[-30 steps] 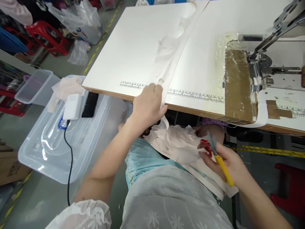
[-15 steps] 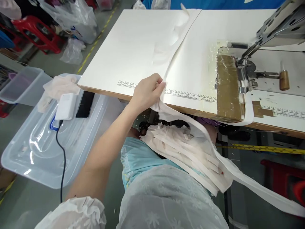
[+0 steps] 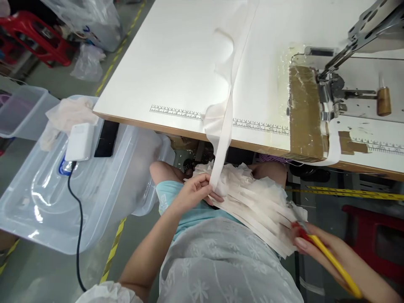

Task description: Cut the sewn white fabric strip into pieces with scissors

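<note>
Left hand (image 3: 192,194) closed, pinching white fabric strip (image 3: 224,126) at lap level, fingers wrapped round its lower end just above stack of cut strips (image 3: 252,206) lying across lap. Right hand (image 3: 328,252) closed round yellow-handled scissors (image 3: 318,246), low right, blades touching far edge of stack; tips partly hidden, cannot tell whether blades open or shut.

Strip position: runs from far table end, across white table (image 3: 176,59), droops over front edge near printed ruler (image 3: 176,112), hangs down to left hand. Loose fold bunched on tabletop midway.

Risks, as judgement:
- Strip twisted or slack between table edge and pinch, so uneven length likely if pulled off-line.
- Scissors close to stack edge and to fingers; stray snip into finished pieces or a nick plausible, since blades sit low and partly out of sight.
- Stack only resting on lap, fanned; could slide to floor with leg shift.
- Bunched fold may snag on table edge.

Materials: strip thin, soft, matte, non-woven look, flat ribbon shape. Table smooth, hard, laminate. Sewing machine (image 3: 347,84) metal, bed wrapped in glossy brown tape. Clear plastic bin (image 3: 44,202) left, rigid, shiny lid, white charger (image 3: 78,142) and black phone (image 3: 106,139) on top, black cable trailing.
</note>
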Motion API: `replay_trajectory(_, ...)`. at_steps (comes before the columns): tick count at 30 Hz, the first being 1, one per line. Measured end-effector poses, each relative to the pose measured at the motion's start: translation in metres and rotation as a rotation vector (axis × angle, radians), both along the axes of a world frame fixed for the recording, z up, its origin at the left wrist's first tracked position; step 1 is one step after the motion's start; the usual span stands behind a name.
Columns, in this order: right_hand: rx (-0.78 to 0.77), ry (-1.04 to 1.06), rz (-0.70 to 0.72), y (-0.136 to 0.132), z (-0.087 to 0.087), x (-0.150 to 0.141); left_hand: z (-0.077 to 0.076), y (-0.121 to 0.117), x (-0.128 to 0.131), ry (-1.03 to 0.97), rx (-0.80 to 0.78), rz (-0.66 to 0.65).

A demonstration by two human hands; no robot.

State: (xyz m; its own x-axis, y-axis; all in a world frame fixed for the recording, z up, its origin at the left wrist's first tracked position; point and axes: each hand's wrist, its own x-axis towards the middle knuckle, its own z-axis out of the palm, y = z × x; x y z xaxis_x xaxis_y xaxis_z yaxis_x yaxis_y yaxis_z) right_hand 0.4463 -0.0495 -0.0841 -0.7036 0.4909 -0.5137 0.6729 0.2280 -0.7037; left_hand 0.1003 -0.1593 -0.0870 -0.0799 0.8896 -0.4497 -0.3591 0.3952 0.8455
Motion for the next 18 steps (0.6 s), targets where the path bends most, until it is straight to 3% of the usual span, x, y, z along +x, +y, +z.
replay_trajectory(2, -0.212, 0.079, 0.044, 0.004, -0.004, -0.035, 0.001, -0.004, 0.008, -0.003, -0.02, -0.02)
replay_trajectory(5, -0.327, 0.092, 0.173, 0.015, -0.002, -0.084, -0.001, -0.01, 0.011, 0.015, -0.059, -0.033)
replay_trajectory(11, -0.257, 0.096, 0.476, 0.037, -0.006, -0.133, -0.011, -0.021, 0.012, -0.024, -0.124, 0.066)
replay_trajectory(18, -0.212, 0.092, 0.598, 0.043, -0.007, -0.153, -0.01, -0.026, 0.012, -0.113, -0.163, 0.135)
